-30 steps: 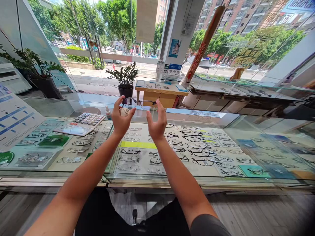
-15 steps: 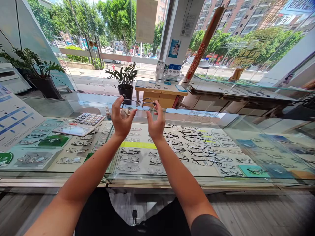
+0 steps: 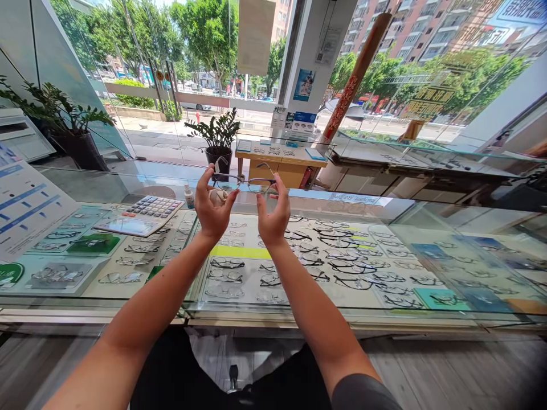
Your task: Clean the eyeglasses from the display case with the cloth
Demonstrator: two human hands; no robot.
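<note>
A: Which step?
B: My read: holding up thin-rimmed, clear-lensed eyeglasses [image 3: 242,181], above the long glass display counter [image 3: 256,319], temples open toward the far side.
A: Fingers?
B: I see bare left hand [image 3: 216,212] and bare right hand [image 3: 273,214] pinching opposite ends; exact thumb contact, can't tell.
A: Next move?
B: Calls for light, even pressure, I'd say.
A: Counts?
B: One held pair, two hands. Left: one white multi-key calculator [image 3: 143,215], one small white-topped spray bottle [image 3: 188,197]. Far: two dark-potted green plants [image 3: 217,132]. Cased frames [image 3: 225,263] overlap; can't count.
</note>
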